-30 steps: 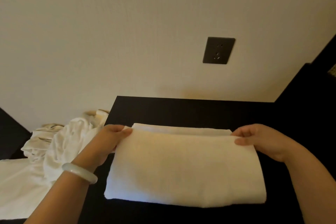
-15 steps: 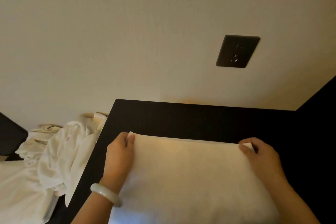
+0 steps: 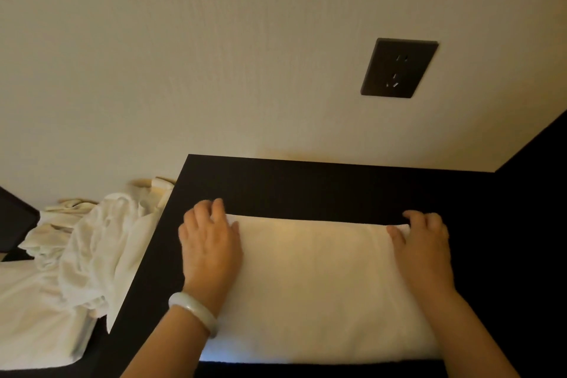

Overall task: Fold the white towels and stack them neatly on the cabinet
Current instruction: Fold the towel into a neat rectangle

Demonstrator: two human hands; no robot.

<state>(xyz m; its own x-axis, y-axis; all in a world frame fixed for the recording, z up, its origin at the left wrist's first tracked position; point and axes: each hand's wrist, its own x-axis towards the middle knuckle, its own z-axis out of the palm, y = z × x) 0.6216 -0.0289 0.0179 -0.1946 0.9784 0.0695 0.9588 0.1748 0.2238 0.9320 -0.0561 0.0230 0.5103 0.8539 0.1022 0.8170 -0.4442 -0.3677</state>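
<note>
Shifted since 0.5 s ago: left hand (image 3: 211, 242) now lies on left end of folded towel (image 3: 316, 285), fingers curled over far corner; right hand (image 3: 423, 245) grips far right corner, thumb on top; towel flat on dark cabinet (image 3: 306, 187); loose towels (image 3: 92, 239) heaped at left.

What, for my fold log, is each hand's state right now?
Left hand: holding the folded towel by its far-left corner.
Right hand: holding its far-right corner.

Cream wall (image 3: 214, 55), dark socket (image 3: 399, 68), warm light
</note>
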